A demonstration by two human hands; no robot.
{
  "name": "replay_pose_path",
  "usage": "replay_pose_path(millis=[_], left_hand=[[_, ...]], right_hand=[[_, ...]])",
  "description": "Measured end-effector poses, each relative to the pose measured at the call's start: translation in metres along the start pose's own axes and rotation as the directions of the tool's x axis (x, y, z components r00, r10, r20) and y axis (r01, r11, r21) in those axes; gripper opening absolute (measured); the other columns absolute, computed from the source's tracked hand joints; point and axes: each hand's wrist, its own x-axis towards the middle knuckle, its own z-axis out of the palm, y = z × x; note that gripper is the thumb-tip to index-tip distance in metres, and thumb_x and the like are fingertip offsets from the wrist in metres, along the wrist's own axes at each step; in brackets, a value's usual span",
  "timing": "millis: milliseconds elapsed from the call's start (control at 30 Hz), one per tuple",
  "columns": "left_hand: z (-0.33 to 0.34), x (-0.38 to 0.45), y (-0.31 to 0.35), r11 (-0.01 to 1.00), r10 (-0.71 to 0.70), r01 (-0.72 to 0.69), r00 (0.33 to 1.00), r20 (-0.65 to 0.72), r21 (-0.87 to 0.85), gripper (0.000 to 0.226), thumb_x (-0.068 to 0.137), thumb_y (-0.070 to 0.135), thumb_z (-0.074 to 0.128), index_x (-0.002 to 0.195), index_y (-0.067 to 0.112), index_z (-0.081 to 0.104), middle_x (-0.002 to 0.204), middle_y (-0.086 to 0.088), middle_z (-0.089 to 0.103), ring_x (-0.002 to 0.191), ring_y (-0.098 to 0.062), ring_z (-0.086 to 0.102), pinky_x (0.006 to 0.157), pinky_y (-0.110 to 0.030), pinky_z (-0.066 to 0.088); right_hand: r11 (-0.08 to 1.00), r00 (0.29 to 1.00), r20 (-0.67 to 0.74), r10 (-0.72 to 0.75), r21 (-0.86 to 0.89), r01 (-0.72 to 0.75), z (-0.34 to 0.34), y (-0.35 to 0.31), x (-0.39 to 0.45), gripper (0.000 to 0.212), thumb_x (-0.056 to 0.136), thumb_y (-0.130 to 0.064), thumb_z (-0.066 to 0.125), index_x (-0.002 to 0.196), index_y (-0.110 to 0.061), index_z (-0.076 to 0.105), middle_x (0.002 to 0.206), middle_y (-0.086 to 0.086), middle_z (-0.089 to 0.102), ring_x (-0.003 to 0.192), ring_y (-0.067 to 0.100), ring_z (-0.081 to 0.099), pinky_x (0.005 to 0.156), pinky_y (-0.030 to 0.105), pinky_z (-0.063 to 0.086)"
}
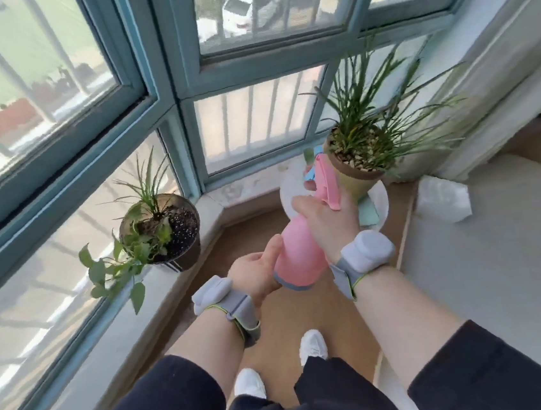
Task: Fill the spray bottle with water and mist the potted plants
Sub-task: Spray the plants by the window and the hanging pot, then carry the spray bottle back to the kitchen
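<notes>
Dark sleeves (168, 392) cover both upper forearms at the bottom of the view, and between them two white shoes (312, 345) stand on the brown floor (308, 321). Each wrist carries a grey band with a white block on it (366, 251).

Just above the wrists is the pink spray bottle (296, 257), tilted, with its base toward the person and its nozzle pointing away toward the right-hand plant. The left hand (256, 274) supports the bottle from below: its palm is under the base and the thumb lies along the side of the body. The right hand (325, 215) is curled around the neck of the bottle, under the pink trigger; the fingertips are hidden, so I cannot tell if they press the trigger.

Beyond the nozzle stands a tan pot with long thin green leaves (357, 159), on a white round plate (380, 203) near the corner of the window. A white crumpled sheet (442, 198) lies to the right of it on the pale floor.

To the left, on the pale window ledge (88, 354), stands a dark pot with dark soil, some grassy leaves and a trailing vine (161, 229). It is well apart from the bottle.

Behind both plants rise the blue-green window frames (164, 92). Through the glass a white car (248, 6) is seen outside.
</notes>
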Motion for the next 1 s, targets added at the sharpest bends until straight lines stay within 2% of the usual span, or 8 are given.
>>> replay_pose_path(millis=[133,267,400,500,600,700,833,1000], left_hand=[[0.043,-0.010,0.014,1.000,0.021,-0.021,0.991,0.134,-0.001,0.083,0.043,0.072,0.069,0.090,0.003,0.070,0.099,-0.017,0.072,0.098,-0.036,0.069,0.088,-0.047,0.055],[0.111,-0.030,0.029,0.997,0.055,-0.071,0.945,0.323,0.035,0.081,0.043,0.065,0.074,0.099,0.007,0.067,0.102,-0.016,0.071,0.097,-0.033,0.069,0.086,-0.044,0.056],[0.181,-0.044,0.038,0.990,0.041,-0.097,0.892,0.451,0.102,0.067,0.040,0.066,0.071,0.082,0.014,0.064,0.068,0.001,0.071,0.083,-0.026,0.069,0.081,-0.038,0.058],[0.252,-0.058,0.037,0.974,0.032,-0.143,0.856,0.516,0.177,0.073,0.041,0.068,0.069,0.086,0.011,0.066,0.063,0.002,0.073,0.082,-0.028,0.070,0.081,-0.039,0.059],[0.323,-0.074,0.037,0.941,0.072,-0.215,0.882,0.466,0.261,0.086,0.045,0.073,0.065,0.086,-0.004,0.071,0.083,-0.023,0.072,0.077,-0.036,0.070,0.078,-0.047,0.059],[0.394,-0.087,0.032,0.917,0.069,-0.260,0.852,0.520,0.304,0.066,0.064,0.063,0.069,0.080,-0.001,0.071,0.088,-0.024,0.071,0.069,-0.030,0.067,0.075,-0.044,0.060],[0.471,-0.100,0.026,0.902,0.009,-0.268,0.795,0.606,0.338,0.091,0.037,0.070,0.059,0.092,-0.003,0.070,0.100,-0.022,0.072,0.086,-0.033,0.072,0.077,-0.043,0.060],[0.548,-0.114,0.023,0.851,-0.076,-0.337,0.679,0.730,0.402,0.080,0.040,0.071,0.056,0.091,0.009,0.061,0.097,-0.014,0.069,0.087,-0.026,0.070,0.085,-0.039,0.058]], right_hand=[[0.999,0.996,-0.073,-0.053,-0.003,0.052,-0.053,-0.001,0.002,0.041,0.068,-0.021,0.073,0.107,-0.024,0.060,0.102,-0.003,0.065,0.095,0.015,0.061,0.087,0.030,0.048],[0.991,0.978,-0.180,-0.105,0.062,0.117,-0.136,-0.001,0.000,0.048,0.064,-0.025,0.079,0.106,-0.037,0.058,0.107,-0.004,0.063,0.099,0.006,0.059,0.088,0.019,0.045],[0.984,0.954,-0.271,-0.131,0.081,0.158,-0.206,0.008,-0.004,0.058,0.064,-0.026,0.078,0.108,-0.052,0.052,0.117,-0.006,0.061,0.108,0.004,0.058,0.095,0.018,0.044],[0.991,0.903,-0.419,-0.097,0.047,0.128,-0.272,0.025,0.003,0.051,0.070,-0.020,0.074,0.113,-0.042,0.057,0.109,-0.013,0.064,0.102,0.005,0.060,0.090,0.020,0.044],[0.990,0.849,-0.515,-0.121,-0.006,0.138,-0.335,0.039,0.011,0.053,0.071,-0.011,0.062,0.113,-0.043,0.056,0.107,-0.022,0.062,0.103,0.006,0.059,0.092,0.020,0.043],[0.993,0.794,-0.599,-0.105,-0.017,0.119,-0.399,0.055,0.015,0.054,0.072,-0.001,0.059,0.118,-0.029,0.058,0.109,-0.013,0.062,0.100,0.007,0.058,0.085,0.015,0.043],[0.993,0.735,-0.670,-0.108,-0.042,0.107,-0.467,0.071,0.016,0.054,0.068,-0.004,0.056,0.117,-0.026,0.058,0.108,-0.009,0.061,0.097,0.004,0.059,0.082,0.009,0.041],[0.997,0.631,-0.774,-0.056,-0.014,0.071,-0.541,0.087,0.019,0.053,0.069,-0.001,0.057,0.118,-0.021,0.060,0.109,-0.022,0.058,0.087,-0.006,0.055,0.078,0.004,0.038]])
